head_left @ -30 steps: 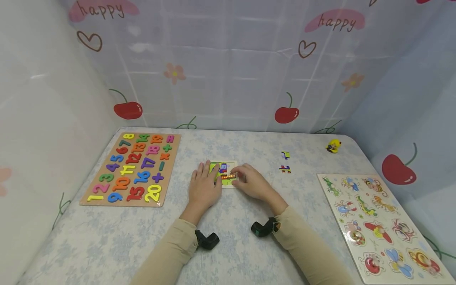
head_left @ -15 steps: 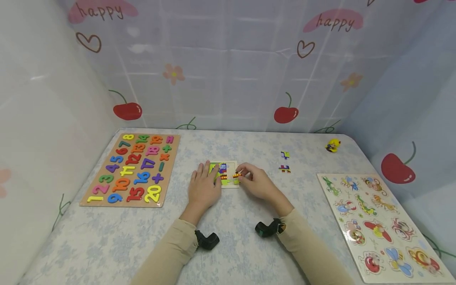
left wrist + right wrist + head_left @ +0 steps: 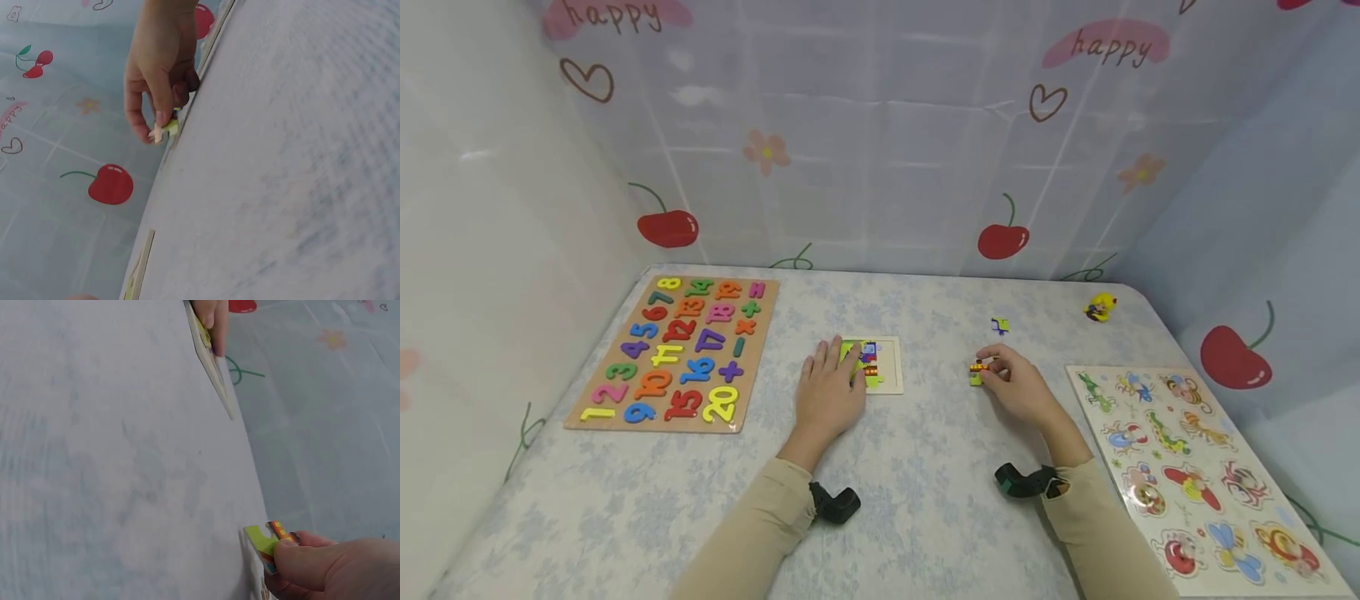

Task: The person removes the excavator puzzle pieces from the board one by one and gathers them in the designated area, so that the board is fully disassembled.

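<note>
My left hand [image 3: 831,396] rests with outstretched fingers on the left part of a small puzzle tray [image 3: 891,367]. Joined green, purple and red pieces [image 3: 870,358] show in the tray beside its fingers; its right half is bare pale wood. Out to the right, my right hand [image 3: 1015,387] pinches a jigsaw piece [image 3: 261,542] between thumb and fingers. That piece is green with a red and yellow band, and is tilted up in the right wrist view. Behind the right hand lies a loose yellow and purple jigsaw piece [image 3: 1000,325]. The other loose piece is hidden by the right hand.
A number board [image 3: 741,417] with coloured digits lies at the left. An insect picture board [image 3: 1120,450] lies at the right. Near the back right corner stands a small yellow figure [image 3: 1101,307]. A patterned curtain [image 3: 880,208] hangs behind the table.
My right hand has lifted the green and red jigsaw piece out of the tray and carried it right, beside the loose pieces. The left hand has stayed on the tray.
</note>
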Demonstrator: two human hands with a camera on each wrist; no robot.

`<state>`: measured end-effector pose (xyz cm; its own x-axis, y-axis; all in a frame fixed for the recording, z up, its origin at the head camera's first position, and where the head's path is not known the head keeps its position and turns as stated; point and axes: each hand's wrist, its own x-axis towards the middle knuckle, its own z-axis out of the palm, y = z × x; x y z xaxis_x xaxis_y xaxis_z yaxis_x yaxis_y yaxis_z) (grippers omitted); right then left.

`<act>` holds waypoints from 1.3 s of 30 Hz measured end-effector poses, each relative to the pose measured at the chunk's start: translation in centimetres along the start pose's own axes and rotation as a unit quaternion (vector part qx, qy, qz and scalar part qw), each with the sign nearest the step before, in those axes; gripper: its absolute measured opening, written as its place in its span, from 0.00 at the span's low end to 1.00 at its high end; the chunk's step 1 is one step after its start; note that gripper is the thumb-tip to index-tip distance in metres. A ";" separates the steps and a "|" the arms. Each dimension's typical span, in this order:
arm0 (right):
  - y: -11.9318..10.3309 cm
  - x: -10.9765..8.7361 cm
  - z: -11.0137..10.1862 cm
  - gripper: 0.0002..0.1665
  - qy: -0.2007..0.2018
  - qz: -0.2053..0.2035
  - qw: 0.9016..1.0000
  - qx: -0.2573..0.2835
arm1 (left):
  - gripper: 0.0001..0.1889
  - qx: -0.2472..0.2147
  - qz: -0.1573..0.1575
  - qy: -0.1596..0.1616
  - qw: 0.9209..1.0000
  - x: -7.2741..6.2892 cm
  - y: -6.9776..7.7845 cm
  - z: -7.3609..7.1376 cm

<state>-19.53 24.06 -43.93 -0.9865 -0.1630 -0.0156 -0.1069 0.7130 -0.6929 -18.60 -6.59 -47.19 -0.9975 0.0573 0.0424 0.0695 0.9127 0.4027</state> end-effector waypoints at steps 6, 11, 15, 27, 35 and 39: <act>1.5 -0.9 -2.2 0.17 -0.013 0.018 0.999 -0.040 | 0.29 -0.002 -0.004 -0.001 1.000 0.0 0.1 0.0; 1.9 -1.4 -3.4 0.16 -0.029 0.041 0.997 -0.058 | 0.29 -0.002 -0.003 0.001 1.000 0.0 0.1 0.0; 2.0 -1.8 -3.8 0.15 -0.036 0.039 0.997 -0.053 | 0.29 -0.002 0.001 0.000 1.000 -0.1 0.0 0.0; 1.7 -1.5 -3.7 0.17 -0.025 0.052 0.993 -0.100 | 0.29 -0.002 0.002 0.003 1.000 -0.1 0.0 0.0; 1.3 -1.1 -3.3 0.18 -0.005 0.047 0.988 -0.144 | 0.33 -0.001 -0.005 0.002 1.000 0.0 -0.1 0.1; 0.4 -0.5 -2.1 0.15 0.014 0.026 0.992 -0.123 | 0.34 -0.005 -0.003 0.006 1.000 0.0 0.0 0.0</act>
<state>-19.30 25.85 -42.68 -0.9943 -0.1040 -0.0240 -0.0787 0.8659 -0.4940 -18.59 -6.59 -47.23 -0.9976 0.0464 0.0511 0.0633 0.9088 0.4123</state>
